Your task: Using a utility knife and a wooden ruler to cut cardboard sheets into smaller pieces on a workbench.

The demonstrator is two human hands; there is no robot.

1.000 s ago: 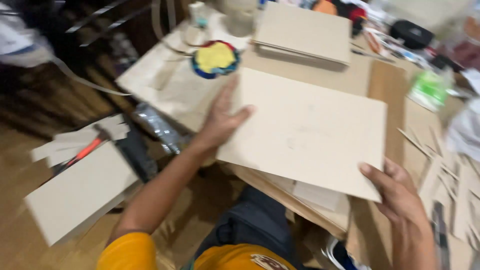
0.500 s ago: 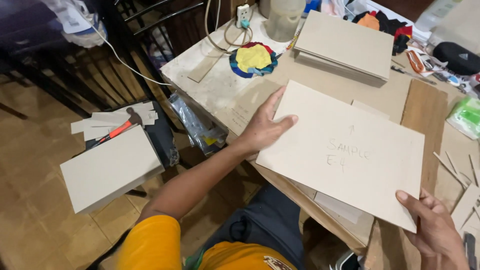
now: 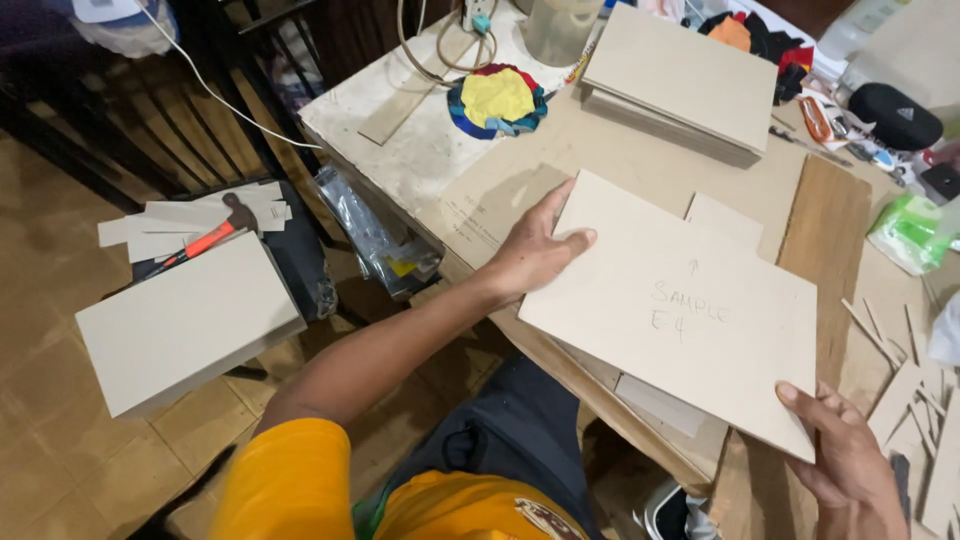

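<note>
A flat, pale cardboard sheet [image 3: 680, 315] with pencilled handwriting is held over the near edge of the table [image 3: 420, 150]. It is gripped at its left corner by the left hand [image 3: 530, 255], whose thumb is laid on top and whose fingers are closed around the edge. Its lower right corner is pinched by the right hand [image 3: 845, 465], the thumb resting just under the corner. The sheet is tilted slightly and lies above other loose boards of the same colour.

The table top is worn and stained, and is covered in part by a large brown board [image 3: 640, 170]. A stack of cut boards [image 3: 680, 80] is set at the far side, and a round bundle of coloured cloth scraps [image 3: 497, 100], yellow in the middle, is placed to its left. A wooden plank [image 3: 830, 260] is laid along the right, and thin offcut strips [image 3: 900, 390] are scattered beside it. A green packet [image 3: 912, 232] and a black case [image 3: 893, 115] are seen at the far right.

The floor [image 3: 60, 300] is tiled in brown. On a low stand left of the table, another stack of grey boards [image 3: 185, 320] is kept, with paper scraps and an orange-handled cutter [image 3: 195, 245] behind it.
</note>
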